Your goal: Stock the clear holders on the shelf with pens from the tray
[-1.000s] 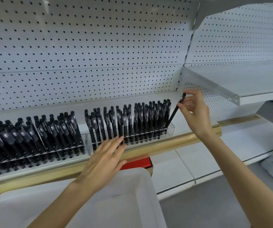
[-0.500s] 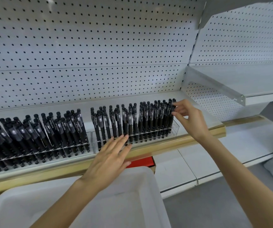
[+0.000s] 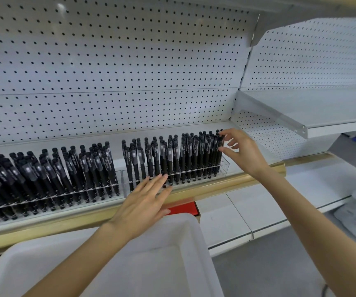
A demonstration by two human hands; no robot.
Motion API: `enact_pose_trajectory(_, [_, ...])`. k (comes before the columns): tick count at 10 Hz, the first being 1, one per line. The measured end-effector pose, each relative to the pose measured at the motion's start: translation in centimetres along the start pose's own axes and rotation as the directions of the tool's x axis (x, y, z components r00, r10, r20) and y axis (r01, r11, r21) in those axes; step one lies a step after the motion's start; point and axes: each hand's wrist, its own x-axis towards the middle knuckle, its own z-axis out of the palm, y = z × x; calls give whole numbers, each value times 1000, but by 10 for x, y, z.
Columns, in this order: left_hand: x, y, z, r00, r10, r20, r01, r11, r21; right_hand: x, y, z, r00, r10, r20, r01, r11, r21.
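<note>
Two clear holders stand on the shelf, the left one (image 3: 117,179) and the right one (image 3: 224,166), both packed with upright black pens (image 3: 185,157). My right hand (image 3: 242,152) is at the right holder's right end, fingers spread and loosely bent; its index fingertip and thumb touch the last pen (image 3: 219,146), which stands in the holder. My left hand (image 3: 142,202) lies flat with straight fingers against the front of the right holder. The white tray (image 3: 185,219) sits below, and no pens show in its visible part.
A gold strip (image 3: 215,187) edges the shelf's front. A red box (image 3: 186,207) sits just behind the tray. White pegboard (image 3: 108,71) backs the shelf. A bare white shelf (image 3: 322,112) juts out at the upper right, with lower white shelves (image 3: 247,202) beneath.
My right hand lowered a black pen into the right end of the right holder and its fingers have since loosened. My left hand has stayed at the holder's front.
</note>
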Motion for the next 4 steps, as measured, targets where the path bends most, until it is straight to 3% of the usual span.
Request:
enact_pose_trajectory(1, [-6,1,-12,1000,6,25,-6,1000,-27,-5,-10,-6,999,6,38,-5,999,-38])
enact_pose_trajectory(2, [-19,-4,-13,1000,0,23,4,987,-161,-11,-24,-12,998,-25,64,28,998,-54])
enact_pose_trajectory(4, [-61,-6,-33,995,-42,93,58,982,-177,-34,-73,-10,970,-190,152,205,975,-85])
